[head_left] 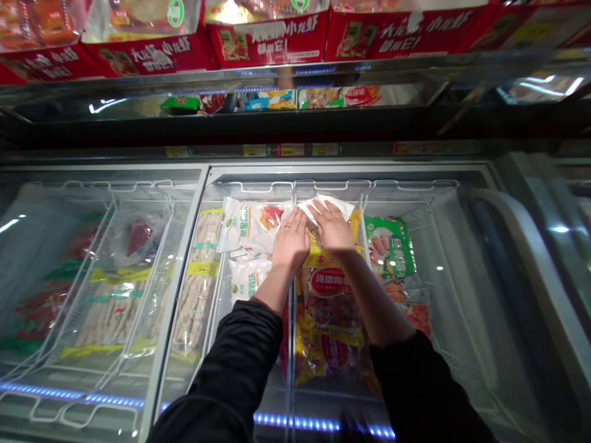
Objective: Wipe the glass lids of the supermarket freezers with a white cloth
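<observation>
My left hand (292, 241) lies with its fingers stretched out over the right edge of a white bag of frozen food (258, 221), by the wire divider. A ring shows on one finger. My right hand (333, 227) rests flat, fingers spread, on a white, crumpled-looking sheet or packet (344, 207); which of these it is I cannot tell. Below the right hand are yellow-edged bags of brown food (330, 307). A second white bag (247, 277) sits under the first one, partly hidden by my left arm.
Wire dividers (290, 344) split the freezer. A green packet (390, 246) lies to the right, and bags of pale sticks (196, 301) to the left. A metal frame bar (182, 283) separates the left section. Red boxes (272, 40) stand on the shelf above.
</observation>
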The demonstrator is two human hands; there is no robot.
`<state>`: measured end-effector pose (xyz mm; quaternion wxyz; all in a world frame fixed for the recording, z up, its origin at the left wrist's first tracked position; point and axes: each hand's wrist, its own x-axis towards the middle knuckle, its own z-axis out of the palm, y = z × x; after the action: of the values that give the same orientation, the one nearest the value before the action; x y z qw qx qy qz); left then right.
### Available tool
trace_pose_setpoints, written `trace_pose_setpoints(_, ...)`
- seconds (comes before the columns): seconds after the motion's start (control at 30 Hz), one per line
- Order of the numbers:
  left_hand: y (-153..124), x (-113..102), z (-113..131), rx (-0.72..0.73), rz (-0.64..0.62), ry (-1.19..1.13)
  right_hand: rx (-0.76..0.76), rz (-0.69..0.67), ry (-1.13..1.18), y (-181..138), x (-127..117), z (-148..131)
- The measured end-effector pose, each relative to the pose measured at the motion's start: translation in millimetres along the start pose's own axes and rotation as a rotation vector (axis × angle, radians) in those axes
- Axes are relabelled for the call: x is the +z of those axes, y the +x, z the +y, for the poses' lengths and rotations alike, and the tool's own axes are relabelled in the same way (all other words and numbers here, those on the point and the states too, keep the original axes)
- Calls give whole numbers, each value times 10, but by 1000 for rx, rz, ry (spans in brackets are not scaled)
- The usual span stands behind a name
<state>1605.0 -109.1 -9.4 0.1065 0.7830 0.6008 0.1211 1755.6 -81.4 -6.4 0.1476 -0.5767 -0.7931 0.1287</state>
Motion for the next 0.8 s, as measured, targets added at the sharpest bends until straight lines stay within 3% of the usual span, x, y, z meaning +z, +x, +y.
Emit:
trace_pose_setpoints(0.1,-5,-5,8,-4,12,-13,-50,-50,-6,-279,-64,179)
trace_pose_setpoints(0.17,-7,-11,15,-6,17,-31,17,-27,-23,-386,-131,352)
trace_pose_setpoints(0.27,-7,-22,24,-8,17,-53,195,65,-62,-279,-193,482)
trace_pose_setpoints(0.33,-5,-28,25,-8,16,-51,261,100,-71,-61,-173,421)
trace_pose_setpoints(0.5,-3,-33,21,-6,12,-3,139,79,-14,325,-15,58)
trace_pose_setpoints(0.67,-20,-32,13,21,22,8,-30,19,-27,-80,-4,60)
trace_pose_setpoints(0.8,-17,-40,5,28,43,6,4,55,-73,-284,-116,315)
